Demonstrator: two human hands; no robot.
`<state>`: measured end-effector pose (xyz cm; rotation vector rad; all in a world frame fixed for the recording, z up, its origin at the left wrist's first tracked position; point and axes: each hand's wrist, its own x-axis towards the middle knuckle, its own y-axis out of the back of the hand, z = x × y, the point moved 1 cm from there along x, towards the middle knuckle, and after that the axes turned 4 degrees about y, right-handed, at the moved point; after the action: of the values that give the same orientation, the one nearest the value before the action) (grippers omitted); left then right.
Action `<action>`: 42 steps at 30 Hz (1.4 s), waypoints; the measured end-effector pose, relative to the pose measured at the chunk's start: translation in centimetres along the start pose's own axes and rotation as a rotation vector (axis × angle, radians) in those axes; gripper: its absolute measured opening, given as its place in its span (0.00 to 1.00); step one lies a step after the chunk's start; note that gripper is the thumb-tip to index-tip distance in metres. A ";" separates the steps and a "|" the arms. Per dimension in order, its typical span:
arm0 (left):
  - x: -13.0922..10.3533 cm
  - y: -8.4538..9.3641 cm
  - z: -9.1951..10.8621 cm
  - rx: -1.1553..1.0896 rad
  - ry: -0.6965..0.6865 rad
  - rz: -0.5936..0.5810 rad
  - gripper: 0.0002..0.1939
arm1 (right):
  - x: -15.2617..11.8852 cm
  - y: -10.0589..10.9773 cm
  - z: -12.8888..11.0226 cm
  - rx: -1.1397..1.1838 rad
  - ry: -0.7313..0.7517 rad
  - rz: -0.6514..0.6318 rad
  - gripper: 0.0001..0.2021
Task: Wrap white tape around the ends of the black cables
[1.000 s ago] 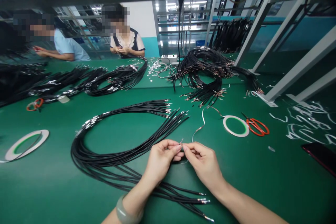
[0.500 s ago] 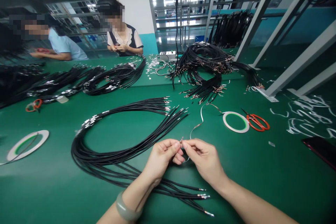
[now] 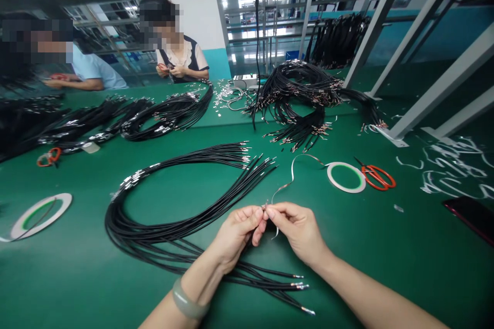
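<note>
My left hand (image 3: 242, 227) is closed in a pinch on the end of a black cable, mostly hidden by the fingers. Fingertip to fingertip with it, my right hand (image 3: 299, 229) pinches a narrow copper and white tape strip (image 3: 292, 170). The strip curves back to a flat tape roll (image 3: 328, 179) with a white rim and green inside. Under and beyond my left wrist a looped bundle of black cables (image 3: 154, 231) lies on the green table, with bare metal ends at the right. Orange-handled scissors (image 3: 380, 177) touch the roll's right side.
A second tape roll (image 3: 65, 205) and more scissors (image 3: 49, 157) lie at left. Large cable piles (image 3: 297, 87) stand at the back. White backing scraps (image 3: 455, 164), a phone (image 3: 471, 218) and grey metal posts (image 3: 443, 67) are at right. Two people sit across the table.
My hands stay together, and their fingers have shifted slightly. The tape strip has moved a little to the left, and its loose tail now hangs straighter below my right fingers.
</note>
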<state>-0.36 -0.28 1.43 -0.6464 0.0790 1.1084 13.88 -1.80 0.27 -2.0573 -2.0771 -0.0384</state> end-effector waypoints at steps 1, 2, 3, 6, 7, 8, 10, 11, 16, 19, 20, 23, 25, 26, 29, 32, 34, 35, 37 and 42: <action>0.0 0.0 0.0 0.001 0.000 0.005 0.13 | 0.0 0.0 0.0 0.013 -0.002 -0.002 0.07; 0.0 0.0 -0.1 0.006 -0.005 0.014 0.13 | 0.0 -0.1 0.1 0.023 -0.001 -0.002 0.07; 0.0 0.0 -0.1 0.014 -0.014 0.022 0.13 | -0.1 -0.1 0.1 0.031 -0.001 -0.003 0.07; 0.0 0.0 -0.1 0.062 -0.061 0.055 0.13 | -0.2 0.0 0.2 0.037 -0.007 -0.006 0.07; 0.0 0.0 -0.1 0.078 -0.075 0.069 0.13 | -0.2 0.0 0.2 0.039 -0.013 -0.009 0.08; 0.1 0.0 -0.1 0.090 -0.085 0.082 0.14 | -0.2 0.0 0.3 0.048 -0.021 -0.016 0.08; 0.1 0.0 -0.1 0.097 -0.090 0.099 0.14 | -0.2 0.0 0.3 0.085 -0.036 -0.035 0.08; 0.1 0.1 -0.2 0.092 -0.086 0.100 0.14 | -0.1 -0.1 0.3 0.111 -0.046 -0.044 0.08; 0.2 0.2 -0.1 0.050 -0.043 0.068 0.14 | 0.2 -0.4 0.5 0.271 -0.130 -0.010 0.05; 0.2 0.2 -0.1 0.023 -0.013 0.052 0.14 | 0.2 -0.5 0.7 0.311 -0.164 0.006 0.05; 0.2 0.2 -0.1 0.015 -0.003 0.047 0.14 | 0.2 -0.5 0.8 0.316 -0.170 0.009 0.05; 0.2 0.2 0.0 -0.008 0.029 0.036 0.14 | 0.2 -0.4 1.0 0.316 -0.177 0.000 0.07; 0.1 0.2 0.0 -0.022 0.052 0.029 0.14 | 0.2 -0.4 1.0 0.300 -0.170 -0.014 0.07; 0.1 0.2 0.0 -0.029 0.062 0.024 0.14 | 0.2 -0.3 1.0 0.290 -0.163 -0.022 0.07; -0.1 0.2 0.1 -0.048 0.090 0.004 0.14 | 0.2 -0.2 1.0 0.273 -0.146 -0.031 0.06; -0.2 0.1 0.2 -0.067 0.120 -0.032 0.14 | 0.3 -0.3 1.1 0.274 -0.138 -0.038 0.05; -0.4 0.1 0.3 -0.078 0.141 -0.064 0.15 | 0.3 -0.4 1.1 0.280 -0.137 -0.041 0.05; -0.4 0.1 0.3 -0.082 0.152 -0.081 0.15 | 0.4 -0.4 1.0 0.284 -0.135 -0.046 0.05; -0.5 0.2 0.3 -0.088 0.172 -0.112 0.14 | 0.5 -0.4 1.0 0.318 -0.139 -0.070 0.04; -0.5 0.3 0.2 -0.092 0.196 -0.160 0.13 | 0.8 -0.1 1.0 0.430 -0.186 -0.158 0.04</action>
<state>-0.91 -0.47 1.59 -0.8285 0.1424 0.8964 13.68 -0.88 -0.56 -1.6906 -2.1167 0.5436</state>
